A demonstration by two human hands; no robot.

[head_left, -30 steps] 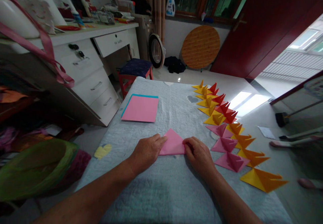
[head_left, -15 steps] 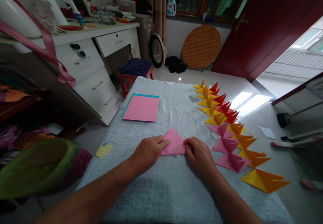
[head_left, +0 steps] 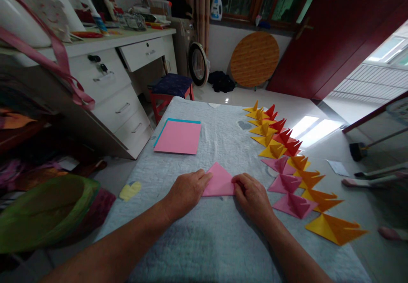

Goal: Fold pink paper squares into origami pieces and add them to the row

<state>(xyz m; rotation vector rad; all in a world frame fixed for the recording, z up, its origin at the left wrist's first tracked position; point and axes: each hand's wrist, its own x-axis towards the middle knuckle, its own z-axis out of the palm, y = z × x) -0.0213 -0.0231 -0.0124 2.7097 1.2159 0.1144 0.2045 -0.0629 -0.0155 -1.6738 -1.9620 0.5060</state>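
Note:
A folded piece of pink origami paper (head_left: 219,182) lies on the cloth-covered table, its peak pointing away from me and its straight edge towards me. My left hand (head_left: 188,191) grips the left corner, thumb on top, with the fingers pressed together. At the right corner my right hand (head_left: 251,191) is closed in a pinch on the paper. Beyond my left hand rests a stack of square sheets (head_left: 179,137), pink on top with a blue edge showing behind. Right of my right hand stand folded pink paper pieces (head_left: 293,204).
Rows of yellow (head_left: 334,228) and red folded papers (head_left: 290,147) run along the table's right side. A green-lined bin (head_left: 47,215) stands on the floor at left. Beyond are a white desk (head_left: 117,91), a stool (head_left: 172,85) and a washing machine with its door ajar.
My left thumb has slid slightly left towards the paper's left corner. My right hand keeps its place, and the paper has hardly moved.

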